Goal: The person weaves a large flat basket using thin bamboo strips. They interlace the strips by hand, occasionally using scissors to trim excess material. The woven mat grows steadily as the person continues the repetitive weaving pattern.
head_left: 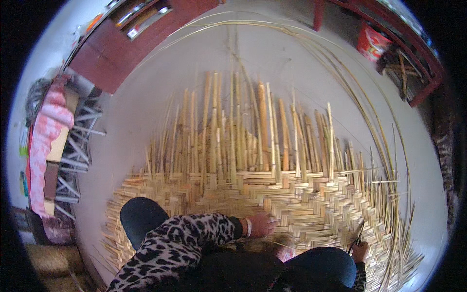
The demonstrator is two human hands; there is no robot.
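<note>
A large mat (301, 204) of split cane strips in a zigzag weave spreads out in front of me and under my knees. Along its far side, loose strips (214, 126) of uneven length stick out away from me. My left hand (261, 225) lies on the woven part near the middle, its fingers slightly blurred and pointing right; nothing shows in it. On the right, beside my knee, my right hand (360, 251) is closed around a dark pointed tool (359, 234), its tip resting over the weave. Whether it is a knife or scissors I cannot make out.
Long thin canes (360, 92) curve across the grey floor (155, 73) from the back down the right. A red cabinet (99, 61) stands far left, above a pink cloth (46, 141) on a metal-legged stand. Far right are a red table (430, 87) and a red bucket (372, 43).
</note>
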